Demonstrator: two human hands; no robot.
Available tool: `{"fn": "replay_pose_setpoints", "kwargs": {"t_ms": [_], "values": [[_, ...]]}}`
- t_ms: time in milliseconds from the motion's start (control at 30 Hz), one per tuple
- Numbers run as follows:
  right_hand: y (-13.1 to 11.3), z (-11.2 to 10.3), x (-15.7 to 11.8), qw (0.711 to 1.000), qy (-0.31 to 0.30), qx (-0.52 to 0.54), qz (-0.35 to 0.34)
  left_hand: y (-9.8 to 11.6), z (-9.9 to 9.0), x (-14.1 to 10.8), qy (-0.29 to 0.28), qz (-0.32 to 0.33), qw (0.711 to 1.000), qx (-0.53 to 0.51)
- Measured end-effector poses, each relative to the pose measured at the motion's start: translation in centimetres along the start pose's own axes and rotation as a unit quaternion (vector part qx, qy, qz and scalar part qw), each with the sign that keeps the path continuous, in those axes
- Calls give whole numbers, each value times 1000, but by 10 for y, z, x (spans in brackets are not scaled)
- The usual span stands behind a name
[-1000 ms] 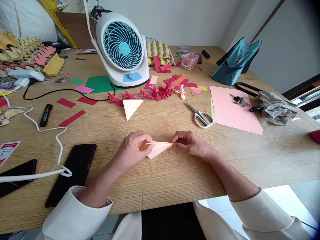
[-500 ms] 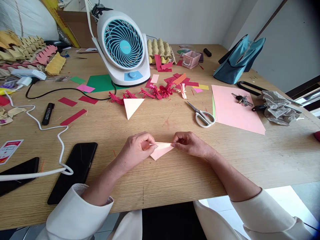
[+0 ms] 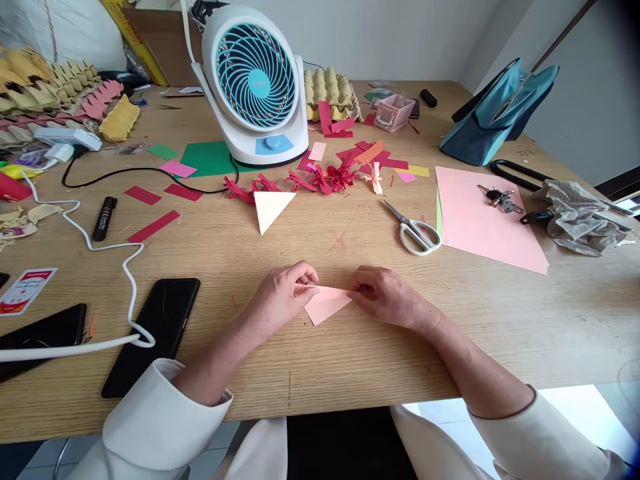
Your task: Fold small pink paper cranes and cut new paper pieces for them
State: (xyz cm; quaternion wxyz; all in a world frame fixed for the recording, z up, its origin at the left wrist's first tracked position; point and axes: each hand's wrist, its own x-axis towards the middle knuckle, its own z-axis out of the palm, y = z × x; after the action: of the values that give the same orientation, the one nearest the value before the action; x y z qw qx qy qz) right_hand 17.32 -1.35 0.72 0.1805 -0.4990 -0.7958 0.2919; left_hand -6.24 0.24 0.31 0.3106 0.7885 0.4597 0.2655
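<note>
Folded pale pink paper piece (image 3: 327, 307) pinched between two bare hands, over the near part of a light wood-grain surface (image 3: 350, 373).
The left hand (image 3: 280, 300) has its thumb and fingers clamped on the paper's left end; the right hand (image 3: 387, 298) has its fingers closed on the right end, with a pointed flap hanging toward the person. Beyond the hands lies a cream paper triangle (image 3: 271, 211), its upper edge against a row of crimson fringed paper twists (image 3: 320, 179). White-handled metal scissors (image 3: 419, 236) lie beyond the right hand, just beside flat pink paper sheets (image 3: 485, 237) bearing a bunch of keys (image 3: 503, 199). A black smartphone (image 3: 155, 320) lies near the left forearm.
</note>
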Motion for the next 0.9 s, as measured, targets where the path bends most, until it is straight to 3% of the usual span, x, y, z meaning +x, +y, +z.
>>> {"fn": "replay_pose_setpoints", "kwargs": {"t_ms": [233, 467, 667, 900], "values": [[2, 4, -5, 993, 52, -81, -68, -4, 6, 2, 5, 25, 999, 43], [-1, 9, -8, 979, 22, -124, -163, -8, 8, 2, -16, 10, 999, 37], [1, 12, -8, 969, 30, -161, -186, -8, 8, 1, -29, 17, 998, 60], [-1, 13, -8, 967, 21, -174, -187, -4, 7, 1, -21, 54, 986, 159]]}}
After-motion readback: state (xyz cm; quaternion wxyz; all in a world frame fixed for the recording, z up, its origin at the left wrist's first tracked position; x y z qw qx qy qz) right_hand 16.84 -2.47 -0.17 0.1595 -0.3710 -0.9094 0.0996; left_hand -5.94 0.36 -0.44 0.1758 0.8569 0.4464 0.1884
